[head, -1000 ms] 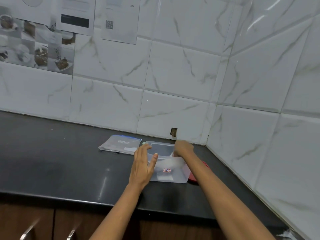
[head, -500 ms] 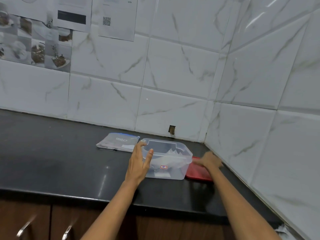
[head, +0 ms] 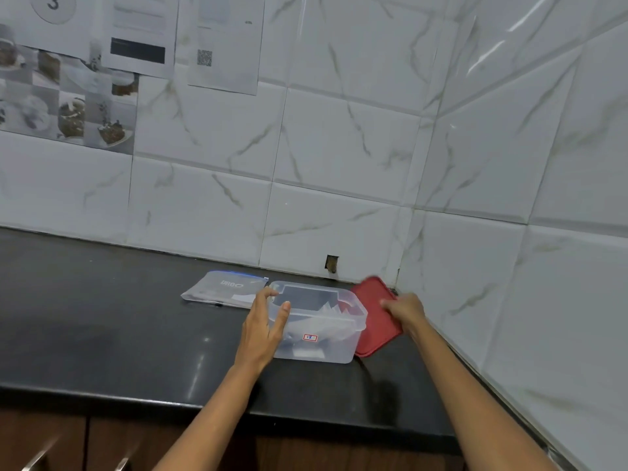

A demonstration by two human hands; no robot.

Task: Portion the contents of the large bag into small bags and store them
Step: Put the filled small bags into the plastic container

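A clear plastic container [head: 334, 348] stands on the black counter [head: 102, 328] with small clear bags lying inside it. My left hand [head: 263, 329] rests against its left wall, fingers straight, thumb at the rim. My right hand [head: 404, 311] grips the red lid [head: 372, 311], which is tilted up off the counter just right of the container. A flat large zip bag [head: 226, 290] with a blue seal lies behind and left of the container.
The tiled walls meet in a corner [head: 401, 266] right behind the lid, and the right wall runs close along my right arm. Papers [head: 221, 42] hang on the back wall. Wooden cabinet fronts with metal handles [head: 40, 453] lie under the counter edge.
My right hand left the container's rim, went right to the red lid and has lifted it, tilted. The left hand stays at the container's left side.
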